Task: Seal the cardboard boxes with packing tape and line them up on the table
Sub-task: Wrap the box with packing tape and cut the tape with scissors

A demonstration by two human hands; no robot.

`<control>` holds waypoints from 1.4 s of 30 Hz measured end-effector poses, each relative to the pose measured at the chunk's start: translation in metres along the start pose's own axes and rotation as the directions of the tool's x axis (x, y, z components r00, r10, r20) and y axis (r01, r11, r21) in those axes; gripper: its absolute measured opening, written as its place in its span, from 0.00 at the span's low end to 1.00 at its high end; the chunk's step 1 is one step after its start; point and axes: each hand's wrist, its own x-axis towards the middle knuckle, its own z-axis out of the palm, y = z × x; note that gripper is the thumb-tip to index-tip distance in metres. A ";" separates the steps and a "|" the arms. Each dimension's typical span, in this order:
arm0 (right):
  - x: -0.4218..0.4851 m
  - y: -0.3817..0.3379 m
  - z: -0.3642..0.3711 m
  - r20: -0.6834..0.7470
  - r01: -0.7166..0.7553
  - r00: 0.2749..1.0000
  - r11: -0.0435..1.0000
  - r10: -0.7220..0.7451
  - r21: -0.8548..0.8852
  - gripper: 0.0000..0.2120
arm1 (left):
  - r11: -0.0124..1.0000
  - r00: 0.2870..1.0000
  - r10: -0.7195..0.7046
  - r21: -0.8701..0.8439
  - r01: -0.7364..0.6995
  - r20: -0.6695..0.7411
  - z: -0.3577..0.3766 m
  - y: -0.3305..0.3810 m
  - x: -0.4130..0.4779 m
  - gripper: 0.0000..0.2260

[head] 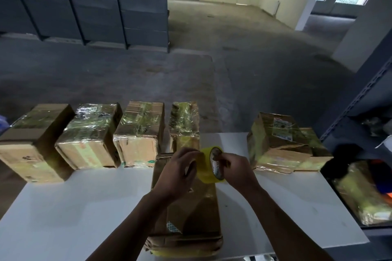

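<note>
Left hand point(180, 169) curls round the outer face of the yellow tape roll point(209, 175), right hand point(237, 168) pinches its rim from the opposite side, the roll held over the far end of a long cardboard box point(191, 214) lying on the white table point(74, 207). Four tape-wrapped boxes point(139, 133) stand side by side along the table's far edge, just beyond that box; a fifth wrapped box point(280, 146) sits apart to the right.

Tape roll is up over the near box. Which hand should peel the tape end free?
Left hand, probably: its fingers curl over the outer band of the tape roll, while the right hand pinches the rim at the core, steadying it above the box.
</note>
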 end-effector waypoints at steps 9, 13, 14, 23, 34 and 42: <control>0.002 -0.003 -0.007 0.133 -0.236 0.967 0.963 0.219 0.129 0.10 | 0.998 0.999 -0.035 0.048 0.034 0.019 0.005 0.001 -0.001 0.15; 0.000 -0.005 -0.010 0.222 -0.276 0.944 0.951 0.242 0.137 0.07 | 0.992 0.994 -0.105 0.071 0.108 -0.038 0.007 0.002 0.002 0.11; 0.000 -0.007 -0.010 0.236 -0.278 0.941 0.951 0.242 0.135 0.06 | 0.991 0.993 -0.113 0.072 0.115 -0.039 0.006 0.004 0.003 0.10; -0.005 -0.015 -0.018 0.395 -0.303 0.897 0.925 0.196 0.230 0.12 | 0.951 0.950 -0.309 -0.006 0.309 -0.050 0.000 -0.002 0.010 0.02; -0.004 -0.007 -0.005 0.205 0.043 0.973 0.951 -0.110 0.305 0.13 | 0.787 0.795 -0.606 -0.122 0.605 0.029 0.001 -0.014 0.006 0.07; -0.006 -0.029 0.000 0.242 -0.059 0.969 0.901 -0.052 0.430 0.19 | 0.616 0.669 -0.733 -0.297 0.729 0.122 0.000 -0.011 -0.001 0.10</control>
